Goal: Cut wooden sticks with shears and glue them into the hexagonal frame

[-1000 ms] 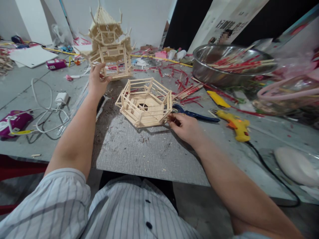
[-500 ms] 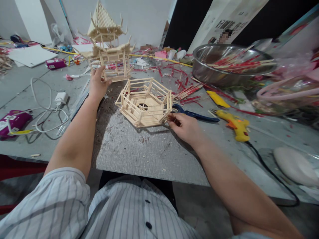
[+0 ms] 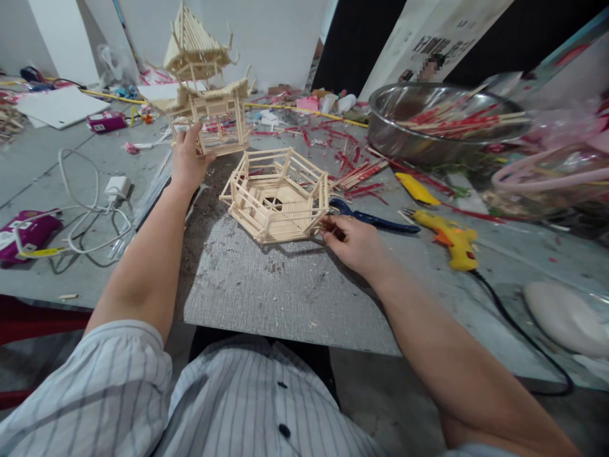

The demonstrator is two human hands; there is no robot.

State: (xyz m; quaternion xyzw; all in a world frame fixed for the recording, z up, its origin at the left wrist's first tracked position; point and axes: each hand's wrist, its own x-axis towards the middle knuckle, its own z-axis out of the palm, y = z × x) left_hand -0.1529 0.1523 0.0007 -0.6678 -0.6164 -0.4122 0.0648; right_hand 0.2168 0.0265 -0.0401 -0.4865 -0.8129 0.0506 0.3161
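A pagoda model of thin wooden sticks (image 3: 221,108), with a pointed roof, stands at the back left of the grey table. My left hand (image 3: 190,158) grips its lower front-left corner. In front and to the right sits a low hexagonal stick frame (image 3: 278,203) with railings and a slatted floor that has a small dark opening. At the right corner of this frame, my right hand (image 3: 347,241) is closed with its fingertips on the sticks. Blue-handled pliers (image 3: 380,222) lie just behind my right hand.
A yellow glue gun (image 3: 451,241) with a black cord lies at right, near a metal bowl (image 3: 404,143) of red and plain sticks. Red scraps litter the back. White cables, a charger (image 3: 117,188) and a purple item (image 3: 31,235) lie at left. The table edge (image 3: 295,336) is near me.
The pagoda model has shifted slightly left and tilted a little, with my left hand on it. My right hand and the hexagonal frame look unmoved.
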